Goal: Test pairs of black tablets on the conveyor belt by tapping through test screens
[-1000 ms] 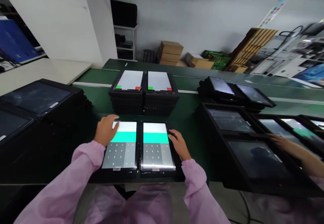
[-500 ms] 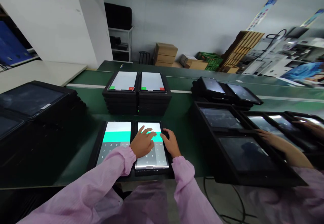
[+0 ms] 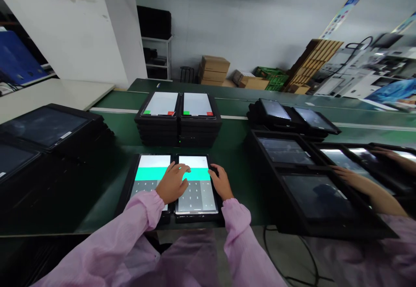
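Observation:
Two lit tablets lie side by side in black trays at the near edge of the bench, each showing a calculator keypad under a turquoise band. My left hand [image 3: 173, 183] is over the gap between the left tablet [image 3: 146, 174] and the right tablet [image 3: 191, 196], its fingers spread and bent above the right screen. Whether a fingertip touches the glass I cannot tell. At the right edge of the right tablet, my right hand [image 3: 222, 182] rests with thumb and fingers apart, the thumb by the screen's side. Neither hand grips anything.
Behind them stands a double stack of trays [image 3: 178, 135] topped by two white-screened tablets. More tablets [image 3: 42, 124] are stacked at left. On the right are trays with dark tablets [image 3: 315, 196] and a co-worker's hand [image 3: 352, 178]. Cardboard boxes [image 3: 214, 68] sit beyond the green bench [image 3: 234, 144].
My left hand has moved left across the right tablet, uncovering more of its keypad. My right hand stays at the tablet's edge. The view has shifted slightly.

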### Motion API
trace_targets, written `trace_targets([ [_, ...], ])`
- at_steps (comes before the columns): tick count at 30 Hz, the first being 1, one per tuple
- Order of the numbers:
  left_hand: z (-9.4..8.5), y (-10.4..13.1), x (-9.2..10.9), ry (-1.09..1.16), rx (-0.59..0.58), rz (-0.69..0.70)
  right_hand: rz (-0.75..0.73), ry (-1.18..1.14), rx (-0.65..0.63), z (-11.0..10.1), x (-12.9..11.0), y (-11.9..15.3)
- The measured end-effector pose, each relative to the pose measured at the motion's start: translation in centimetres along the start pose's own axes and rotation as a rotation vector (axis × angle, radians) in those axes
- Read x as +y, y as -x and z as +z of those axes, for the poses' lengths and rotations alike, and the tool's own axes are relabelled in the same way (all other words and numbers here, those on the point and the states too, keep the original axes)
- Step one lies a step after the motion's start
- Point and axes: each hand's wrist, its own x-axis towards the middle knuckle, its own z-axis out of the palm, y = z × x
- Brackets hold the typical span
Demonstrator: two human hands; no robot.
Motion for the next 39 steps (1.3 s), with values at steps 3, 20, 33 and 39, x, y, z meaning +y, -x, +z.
trace_targets([
  [3,-0.6,1.3,-0.7,0.02,0.002,-0.028,0.003,0.007,-0.016,-0.1,0.1,0.0],
  [20,-0.2,3.3,-0.8,0.015,0.005,-0.021,0.058,0.093,0.025,0.6,-0.6,0.5],
  [33,-0.4,5.2,-1.6,-0.002,-0.005,-0.037,-0.26,0.119,-0.08,0.2,-4.1,6.8],
  [39,-0.1,4.9,-0.7,0.016,-0.013,-0.003,-0.466,0.284,-0.241,1.7,-6.9,8.8],
])
